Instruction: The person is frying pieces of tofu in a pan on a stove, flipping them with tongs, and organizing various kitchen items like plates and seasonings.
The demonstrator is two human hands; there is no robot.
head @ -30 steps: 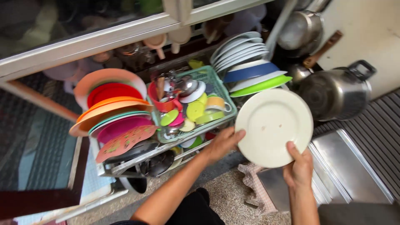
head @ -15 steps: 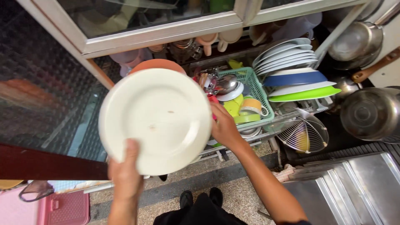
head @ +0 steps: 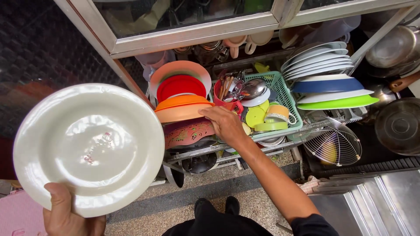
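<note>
Nearest the camera, the left hand (head: 65,216) gripped the bottom rim of a large white plate (head: 89,148), thumb pressed over the near edge onto its face and the other fingers hidden behind it. The plate was held up at the left of the scene, face toward the camera, glossy, with a faint mark near its middle; it stood apart from the rack, though its right edge overlapped the stacked dishes in view. Below lay a speckled floor (head: 245,205), with a steel draining surface (head: 372,205) at the near right.

Farther in, the right hand (head: 225,123) reached across to the dish rack (head: 205,153), palm down, fingers held close together and curled, their tips touching the rim of an orange plate (head: 183,107). That plate leaned among others: a red plate (head: 180,85) and a pale pink one behind it, and a dark patterned plate (head: 188,133) in front. Just right of the hand sat a green basket (head: 286,102) holding cups, small bowls and cutlery.

At the far right stood a row of white plates (head: 317,59), with a blue-rimmed dish (head: 328,84) and a green one nearer. A wire skimmer (head: 334,142) hung below them, and steel pots (head: 396,46) stood at the right edge. A window frame (head: 192,35) ran across the far side.
</note>
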